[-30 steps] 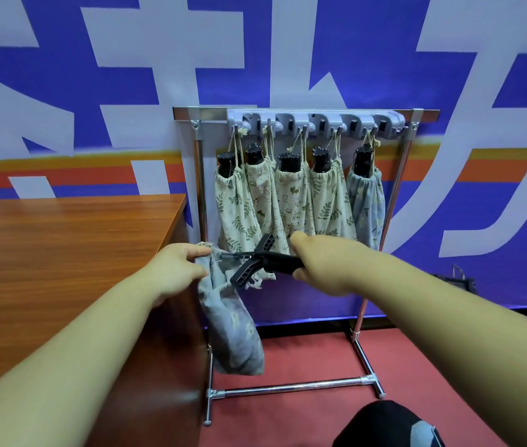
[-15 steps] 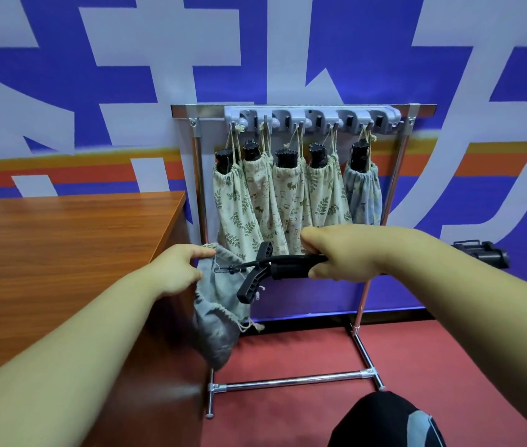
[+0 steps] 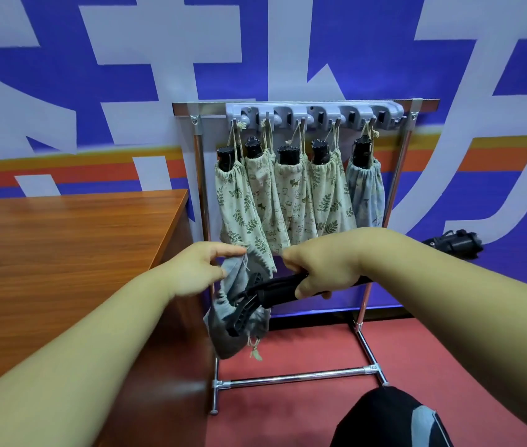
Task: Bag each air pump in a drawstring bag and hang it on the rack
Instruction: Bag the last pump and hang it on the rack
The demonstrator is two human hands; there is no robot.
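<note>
My right hand [image 3: 323,262] grips the barrel of a black air pump [image 3: 265,291], held roughly level with its foot end pointing left. That foot end sits inside the mouth of a grey drawstring bag [image 3: 229,330]. My left hand [image 3: 197,269] pinches the bag's upper rim and holds it open. The bag hangs bunched below the pump, a knotted cord dangling under it. Behind my hands stands a metal rack [image 3: 365,298] with a grey hook strip [image 3: 313,116]. Several bagged pumps [image 3: 291,201] hang from its hooks.
A wooden table [image 3: 62,250] fills the left, its right edge close to the rack. Another black device [image 3: 455,241] lies on the floor at the right by the blue wall. Red floor lies below, and a dark shoe [image 3: 387,421] shows at the bottom.
My right hand pushed the pump's foot end leftward and down into the grey bag's mouth. The bag has bunched up around it. My left hand stayed on the rim.
</note>
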